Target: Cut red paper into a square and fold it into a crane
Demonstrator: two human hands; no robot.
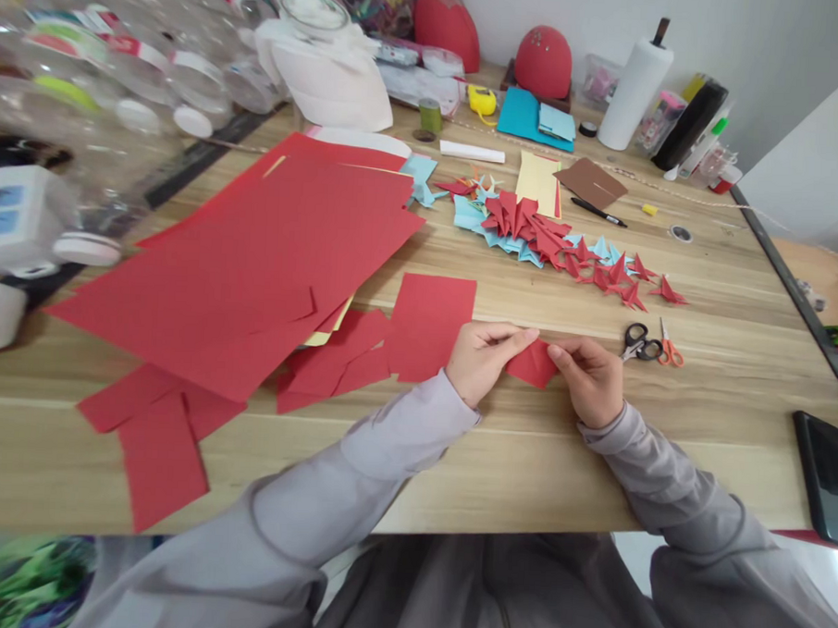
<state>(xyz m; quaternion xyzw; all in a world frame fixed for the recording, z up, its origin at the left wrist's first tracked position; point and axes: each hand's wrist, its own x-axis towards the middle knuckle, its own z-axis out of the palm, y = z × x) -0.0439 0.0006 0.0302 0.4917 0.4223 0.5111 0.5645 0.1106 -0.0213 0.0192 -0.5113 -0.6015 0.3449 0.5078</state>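
Observation:
A small piece of folded red paper (pixel 532 365) is pinched between my two hands just above the wooden table. My left hand (pixel 485 359) grips its upper left edge with thumb and fingers closed. At the right edge, my right hand (pixel 591 375) pinches it the same way. Creases show across the paper. Just left of my left hand lies a flat red sheet (pixel 433 319). Beyond both hands stretches a heap of folded red paper cranes (pixel 534 228), mixed with light blue ones.
Large red sheets (pixel 269 252) and red offcuts (pixel 163 451) cover the table's left side. Black scissors (pixel 640 342) and orange scissors (pixel 669 348) lie right of my right hand. A phone (pixel 825 475) rests at the right edge. Plastic bottles (pixel 138 70) crowd the far left.

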